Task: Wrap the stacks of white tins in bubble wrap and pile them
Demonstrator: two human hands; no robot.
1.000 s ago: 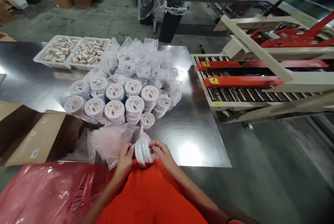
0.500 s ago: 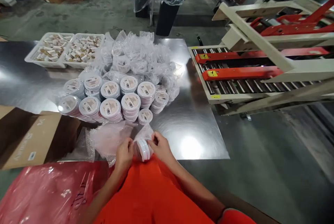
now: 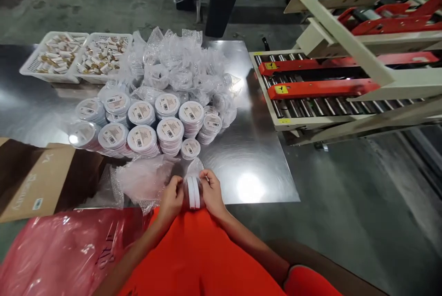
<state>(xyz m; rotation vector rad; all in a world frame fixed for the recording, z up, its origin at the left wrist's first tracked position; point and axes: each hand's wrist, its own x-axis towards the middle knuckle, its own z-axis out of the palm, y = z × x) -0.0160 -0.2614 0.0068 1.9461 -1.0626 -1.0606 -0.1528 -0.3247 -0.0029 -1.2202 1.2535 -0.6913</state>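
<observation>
Two white discs (image 3: 192, 191) stand on edge in clear wrap (image 3: 195, 166) at the near edge of the counter (image 3: 265, 169), my left hand (image 3: 172, 196) and right hand (image 3: 212, 193) pinching that wrap from either side, apparently mid-wrapping, the next move calling, I judge, for an even hold, with bubble wrap (image 3: 143, 181) alongside and labelled stacks (image 3: 170, 131) beyond.

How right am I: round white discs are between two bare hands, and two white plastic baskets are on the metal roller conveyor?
Not quite: the two white plastic baskets stand on the shiny metal table, not the metal roller conveyor, as the head view shows. The round white discs are between left hand and right hand.
</observation>
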